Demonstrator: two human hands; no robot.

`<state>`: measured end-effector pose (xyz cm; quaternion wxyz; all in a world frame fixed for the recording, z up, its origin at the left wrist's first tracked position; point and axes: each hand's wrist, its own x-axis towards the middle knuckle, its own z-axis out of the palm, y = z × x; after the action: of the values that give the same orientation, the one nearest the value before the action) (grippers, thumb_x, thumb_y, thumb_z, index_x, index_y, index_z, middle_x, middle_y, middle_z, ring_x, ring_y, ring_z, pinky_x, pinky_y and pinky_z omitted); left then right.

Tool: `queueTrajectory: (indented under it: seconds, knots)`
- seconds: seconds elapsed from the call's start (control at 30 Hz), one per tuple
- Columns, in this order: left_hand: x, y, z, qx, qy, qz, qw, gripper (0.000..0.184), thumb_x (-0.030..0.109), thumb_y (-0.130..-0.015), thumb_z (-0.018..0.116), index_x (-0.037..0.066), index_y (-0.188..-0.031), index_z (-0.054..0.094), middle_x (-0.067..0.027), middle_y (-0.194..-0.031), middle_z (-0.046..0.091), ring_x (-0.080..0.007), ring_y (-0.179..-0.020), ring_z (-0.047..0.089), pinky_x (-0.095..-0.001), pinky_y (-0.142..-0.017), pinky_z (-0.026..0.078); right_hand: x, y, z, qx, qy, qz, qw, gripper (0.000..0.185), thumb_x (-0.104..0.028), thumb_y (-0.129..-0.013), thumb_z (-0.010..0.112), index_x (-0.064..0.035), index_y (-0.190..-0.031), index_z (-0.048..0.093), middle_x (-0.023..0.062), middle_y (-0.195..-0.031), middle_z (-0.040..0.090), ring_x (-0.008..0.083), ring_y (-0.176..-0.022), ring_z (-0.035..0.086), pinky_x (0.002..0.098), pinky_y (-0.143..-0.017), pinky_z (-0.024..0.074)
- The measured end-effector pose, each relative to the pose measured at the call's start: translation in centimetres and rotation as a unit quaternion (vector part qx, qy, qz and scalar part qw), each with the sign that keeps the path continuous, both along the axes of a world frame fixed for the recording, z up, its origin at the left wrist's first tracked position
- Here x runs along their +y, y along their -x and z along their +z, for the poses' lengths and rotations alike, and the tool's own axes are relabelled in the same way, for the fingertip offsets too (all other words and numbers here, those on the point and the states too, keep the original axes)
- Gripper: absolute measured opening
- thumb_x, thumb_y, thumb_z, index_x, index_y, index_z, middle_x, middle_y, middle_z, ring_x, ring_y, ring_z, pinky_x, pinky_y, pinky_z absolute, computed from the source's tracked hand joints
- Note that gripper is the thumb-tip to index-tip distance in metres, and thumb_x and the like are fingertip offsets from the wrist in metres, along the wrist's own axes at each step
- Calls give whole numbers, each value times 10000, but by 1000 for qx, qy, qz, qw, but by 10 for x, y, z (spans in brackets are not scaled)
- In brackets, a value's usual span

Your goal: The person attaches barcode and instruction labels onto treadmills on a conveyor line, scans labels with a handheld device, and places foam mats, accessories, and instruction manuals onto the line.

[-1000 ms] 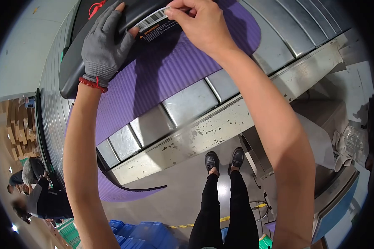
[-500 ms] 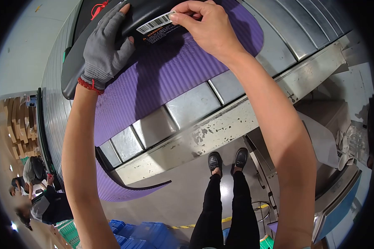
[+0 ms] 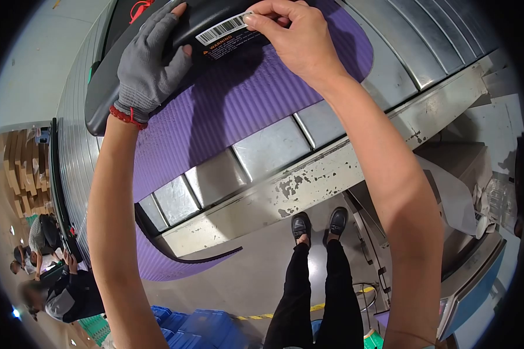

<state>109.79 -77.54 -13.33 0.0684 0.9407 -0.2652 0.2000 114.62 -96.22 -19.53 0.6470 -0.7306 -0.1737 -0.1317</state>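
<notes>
A black case-like object (image 3: 215, 16) with a printed warning text lies on a ribbed purple mat (image 3: 215, 110) at the top. A white barcode label (image 3: 221, 30) sits along its edge above the warning. My left hand (image 3: 151, 61), in a grey fingerless-tipped glove, rests on the black object with thumb and fingers apart. The bare right hand (image 3: 300, 41) pinches the right end of the barcode label between thumb and forefinger. Its other fingers are curled.
The mat lies on a metal roller line (image 3: 273, 148) with a chipped pale rail (image 3: 285, 192). Blue crates (image 3: 206, 331) stand at the bottom. People (image 3: 70, 291) are at the lower left, near stacked cardboard (image 3: 23, 174). A grey unit (image 3: 466, 163) is on the right.
My right hand has shifted slightly right and down with the label's end. More of the barcode shows than at first. The left thumb has come away from the label's left end.
</notes>
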Motion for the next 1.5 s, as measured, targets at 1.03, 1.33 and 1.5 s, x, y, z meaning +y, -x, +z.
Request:
queueTrajectory:
  seconds: [1.03, 1.33, 1.5]
  knots:
    - [-32, -34, -1, -57, -8, 39, 998, 480, 184, -677, 624, 60, -1114, 469, -142, -1096, 502, -282, -1020, 480, -329, -836, 400, -7, 25, 24, -90, 218, -180, 955, 322, -301, -755, 565, -4, -878, 556, 98, -616, 589, 263, -616, 550, 356, -618, 388]
    - [-73, -36, -6, -41, -58, -49, 996, 424, 185, -780, 539, 1, -1143, 421, -180, -1109, 474, -281, -1000, 477, -323, -856, 364, -85, 327, -53, 179, 242, 111, 947, 147, -199, -751, 525, -68, -686, 504, 64, -574, 485, 227, -591, 492, 353, -645, 352]
    - [-167, 111, -39, 73, 127, -154, 977, 402, 89, -820, 437, -8, -1202, 358, -158, -1133, 467, -232, -1044, 450, -313, -865, 353, -206, 507, -85, 373, 323, -36, 869, 140, -182, -726, 496, -64, -667, 543, 119, -604, 533, 303, -609, 539, 406, -554, 421]
